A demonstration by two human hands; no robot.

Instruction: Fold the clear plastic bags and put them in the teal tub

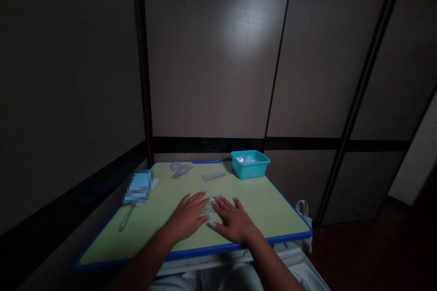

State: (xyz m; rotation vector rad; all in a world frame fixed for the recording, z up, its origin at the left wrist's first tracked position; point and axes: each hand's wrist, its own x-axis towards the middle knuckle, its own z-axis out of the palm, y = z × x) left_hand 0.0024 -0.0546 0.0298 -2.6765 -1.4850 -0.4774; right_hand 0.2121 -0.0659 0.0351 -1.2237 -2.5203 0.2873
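While the left hand and right hand lie palm-down, fingers lightly spread and pinching nothing, a small translucent plastic sheet shows between them, partly hidden by the fingertips. The step looks like smoothing this thin film flat; the next move seems to call for light, even pressure outward. Beyond the fingertips rests a flat translucent sleeve, with crumpled, filmy plastic farther left. Ahead of the right hand stands a glossy, rounded-corner turquoise basin; left of the left hand, a blurred blue item with a loop strap
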